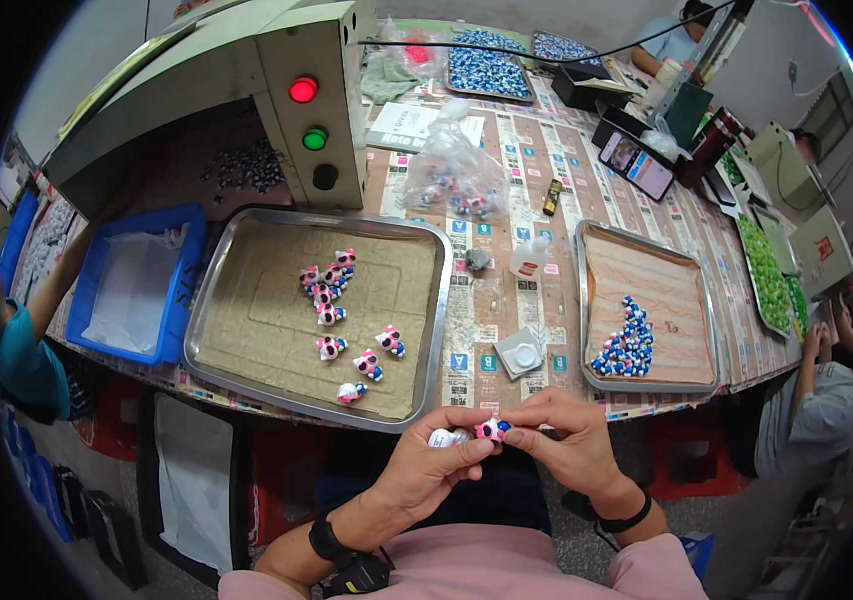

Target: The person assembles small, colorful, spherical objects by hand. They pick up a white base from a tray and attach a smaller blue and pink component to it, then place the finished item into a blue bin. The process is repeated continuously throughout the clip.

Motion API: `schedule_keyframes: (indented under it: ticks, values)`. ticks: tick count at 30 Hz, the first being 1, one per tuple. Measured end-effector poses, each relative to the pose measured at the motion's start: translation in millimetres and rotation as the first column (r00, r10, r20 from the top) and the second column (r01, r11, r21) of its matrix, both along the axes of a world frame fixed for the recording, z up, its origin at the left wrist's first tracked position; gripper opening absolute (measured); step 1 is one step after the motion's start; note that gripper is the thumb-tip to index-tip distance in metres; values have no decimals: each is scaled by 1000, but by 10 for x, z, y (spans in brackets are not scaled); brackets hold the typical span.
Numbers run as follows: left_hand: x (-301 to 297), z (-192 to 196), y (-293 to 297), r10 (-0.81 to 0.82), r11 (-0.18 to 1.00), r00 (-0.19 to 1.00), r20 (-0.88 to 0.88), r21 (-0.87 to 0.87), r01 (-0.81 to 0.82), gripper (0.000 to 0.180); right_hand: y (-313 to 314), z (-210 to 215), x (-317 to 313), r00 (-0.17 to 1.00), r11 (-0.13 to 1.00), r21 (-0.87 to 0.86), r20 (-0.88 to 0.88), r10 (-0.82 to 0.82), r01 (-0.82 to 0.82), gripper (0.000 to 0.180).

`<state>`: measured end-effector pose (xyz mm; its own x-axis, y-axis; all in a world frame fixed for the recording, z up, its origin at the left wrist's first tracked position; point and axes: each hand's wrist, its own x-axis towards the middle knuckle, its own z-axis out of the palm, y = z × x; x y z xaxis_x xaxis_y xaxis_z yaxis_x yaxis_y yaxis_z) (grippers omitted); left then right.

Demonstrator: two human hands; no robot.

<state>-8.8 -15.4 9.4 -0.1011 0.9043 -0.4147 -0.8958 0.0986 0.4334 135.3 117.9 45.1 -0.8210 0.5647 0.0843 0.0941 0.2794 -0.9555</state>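
Here both the left hand (436, 465) and right hand (566, 440) pinch a small pink figure (491, 430), long axis lying left-right.

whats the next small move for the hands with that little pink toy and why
Probably set the small pink figure down in the left metal tray. Both hands, left hand and right hand, pinch it together, and similar pink figures already lie there, while the right tray holds blue ones.

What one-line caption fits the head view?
Both hands, left hand and right hand, pinch a small pink figurine above a metal tray.
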Motion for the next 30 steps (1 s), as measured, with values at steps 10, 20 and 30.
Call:
schedule_keyframes:
  ticks: [10, 20, 30]
  values:
    - [-138, 107, -27, -1, 1000, 964, -266, 4, 2, 31, 97, 79, -44, 989, 988, -33, -22, 148, -148, 27]
    - [-907, 121, -224, -1, 985, 84, -996, -15, -174, 27, 1585, -249, 575, 870, 646, 729, 147, -471, 227, 20]
    - [-933, 147, -159, 99, 953, -244, -965, 162, -255, 13, 1967, -306, 444, 747, 693, 720, 446, -493, 27, 18]
